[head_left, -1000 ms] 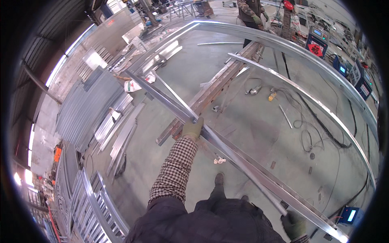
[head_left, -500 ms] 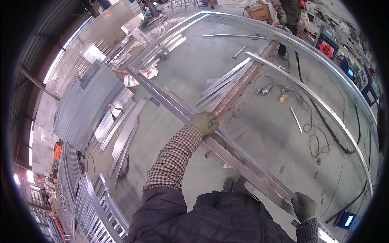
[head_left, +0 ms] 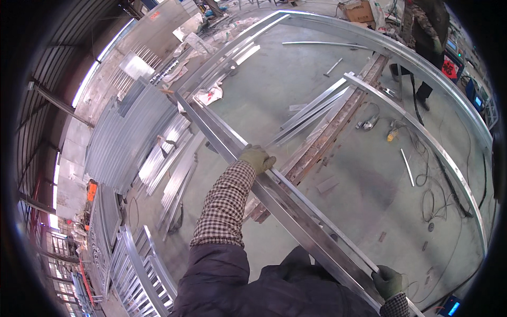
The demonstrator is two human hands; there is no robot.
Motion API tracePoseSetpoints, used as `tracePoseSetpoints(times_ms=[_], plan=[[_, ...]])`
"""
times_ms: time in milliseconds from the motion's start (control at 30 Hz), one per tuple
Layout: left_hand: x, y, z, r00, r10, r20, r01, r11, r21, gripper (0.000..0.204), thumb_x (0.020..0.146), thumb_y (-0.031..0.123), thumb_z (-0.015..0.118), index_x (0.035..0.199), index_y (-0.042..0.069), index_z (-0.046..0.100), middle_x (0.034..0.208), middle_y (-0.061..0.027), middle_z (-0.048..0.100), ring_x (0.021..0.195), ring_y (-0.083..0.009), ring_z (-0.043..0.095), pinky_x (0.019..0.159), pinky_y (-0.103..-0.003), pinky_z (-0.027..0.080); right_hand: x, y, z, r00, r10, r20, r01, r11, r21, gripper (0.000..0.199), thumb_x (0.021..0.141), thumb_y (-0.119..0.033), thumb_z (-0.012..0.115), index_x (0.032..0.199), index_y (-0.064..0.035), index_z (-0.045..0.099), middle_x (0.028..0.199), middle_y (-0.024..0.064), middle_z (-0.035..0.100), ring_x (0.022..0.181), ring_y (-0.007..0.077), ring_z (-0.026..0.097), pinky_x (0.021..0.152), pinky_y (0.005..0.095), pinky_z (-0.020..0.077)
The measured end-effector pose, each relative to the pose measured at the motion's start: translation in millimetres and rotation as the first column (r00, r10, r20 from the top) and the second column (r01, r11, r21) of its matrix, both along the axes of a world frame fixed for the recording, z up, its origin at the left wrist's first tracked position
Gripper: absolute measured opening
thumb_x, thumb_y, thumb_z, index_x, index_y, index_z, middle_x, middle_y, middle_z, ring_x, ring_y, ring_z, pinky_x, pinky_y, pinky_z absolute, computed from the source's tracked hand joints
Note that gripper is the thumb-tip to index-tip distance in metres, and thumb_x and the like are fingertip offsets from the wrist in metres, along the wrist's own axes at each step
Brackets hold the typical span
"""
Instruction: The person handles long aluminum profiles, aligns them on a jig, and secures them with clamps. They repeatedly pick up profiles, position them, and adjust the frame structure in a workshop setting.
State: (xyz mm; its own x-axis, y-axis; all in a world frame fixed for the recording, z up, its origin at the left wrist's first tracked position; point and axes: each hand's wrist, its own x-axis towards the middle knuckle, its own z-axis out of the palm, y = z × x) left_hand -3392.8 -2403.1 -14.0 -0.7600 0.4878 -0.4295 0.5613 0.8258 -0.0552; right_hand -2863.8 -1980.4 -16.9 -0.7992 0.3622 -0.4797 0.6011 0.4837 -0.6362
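Note:
A long silvery metal channel (head_left: pixel 311 227) runs diagonally in front of me, from the far left to the lower right. My left hand (head_left: pixel 256 159), in a greenish work glove, is closed over its upper edge near the middle. Toward its near end, my right hand (head_left: pixel 388 281) in a matching glove grips the same edge. Beneath the channel passes a rusty brown steel beam (head_left: pixel 327 137), whose near end shows on the other side, left of the channel. The undersides of both hands are hidden.
A large curved metal frame (head_left: pixel 422 58) arcs around the far and right sides, with an inner curved bar (head_left: pixel 417 124). Cables and a yellow-ended tool (head_left: pixel 392 136) lie on the floor. Metal strips (head_left: pixel 171 185) and railings (head_left: pixel 140 269) are at left. Another person (head_left: pixel 425 31) stands far right.
My view has shifted, so the scene sits farther right. Both hands keep their hold on the channel, which appears slightly turned. The other person at the far right has stepped in closer.

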Motion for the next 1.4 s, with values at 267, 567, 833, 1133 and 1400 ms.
tracePoseSetpoints(times_ms=[267, 567, 833, 1133, 1400], plan=[[-23, -7, -18, 0.997, -0.073, 0.019, 0.072, 0.997, 0.013, 0.065, 0.111, 0.051, 0.036, 0.103, 0.009, 0.085, 0.099, -0.0219, 0.079, 0.105, -0.0445, 0.072, 0.111, -0.053, 0.047, 0, -7, -21, 0.994, -0.092, 0.053, 0.099, 0.984, -0.147, 0.022, 0.092, -0.010, 0.084, 0.112, -0.0009, 0.082, 0.080, 0.0025, 0.075, 0.071, 0.0082, 0.067, 0.066, 0.0281, 0.0557], [-29, 3, -25, 0.991, 0.041, 0.128, -0.023, 0.990, -0.140, 0.068, 0.112, 0.054, 0.031, 0.117, 0.011, 0.084, 0.119, -0.0181, 0.080, 0.117, -0.0370, 0.073, 0.111, -0.048, 0.051, 8, -10, -31, 0.996, -0.054, 0.068, 0.059, 0.995, -0.080, 0.029, 0.089, -0.013, 0.083, 0.116, -0.0020, 0.081, 0.088, 0.0096, 0.081, 0.080, 0.0147, 0.076, 0.076, 0.0320, 0.0614], [-38, 2, -31, 0.995, 0.020, 0.095, -0.007, 0.991, -0.135, 0.061, 0.111, 0.052, 0.037, 0.113, 0.014, 0.084, 0.114, -0.0174, 0.080, 0.112, -0.0378, 0.074, 0.109, -0.050, 0.051, 11, -15, -52, 0.998, -0.020, -0.064, 0.019, 1.000, -0.011, 0.027, 0.088, -0.015, 0.083, 0.112, -0.0025, 0.082, 0.087, 0.0109, 0.081, 0.078, 0.0154, 0.077, 0.074, 0.0323, 0.0615], [-32, -1, -27, 0.998, 0.053, -0.030, -0.054, 0.998, -0.021, 0.062, 0.111, 0.051, 0.039, 0.100, 0.010, 0.085, 0.103, -0.0186, 0.080, 0.107, -0.0402, 0.074, 0.106, -0.053, 0.050, -1, -10, -42, 0.999, -0.041, -0.031, 0.040, 0.998, -0.048, 0.027, 0.089, -0.017, 0.083, 0.112, -0.0031, 0.082, 0.082, 0.0089, 0.077, 0.073, 0.0145, 0.073, 0.071, 0.0326, 0.0602], [-33, -1, -25, 0.972, 0.218, -0.092, -0.227, 0.968, -0.103, 0.062, 0.112, 0.050, 0.039, 0.112, 0.008, 0.084, 0.111, -0.0173, 0.081, 0.112, -0.0348, 0.076, 0.105, -0.049, 0.054, -17, -28, -37, 0.999, 0.000, -0.052, -0.001, 1.000, -0.015, 0.031, 0.088, -0.020, 0.083, 0.116, -0.0061, 0.083, 0.091, 0.0142, 0.080, 0.081, 0.0209, 0.079, 0.078, 0.0343, 0.0630]])
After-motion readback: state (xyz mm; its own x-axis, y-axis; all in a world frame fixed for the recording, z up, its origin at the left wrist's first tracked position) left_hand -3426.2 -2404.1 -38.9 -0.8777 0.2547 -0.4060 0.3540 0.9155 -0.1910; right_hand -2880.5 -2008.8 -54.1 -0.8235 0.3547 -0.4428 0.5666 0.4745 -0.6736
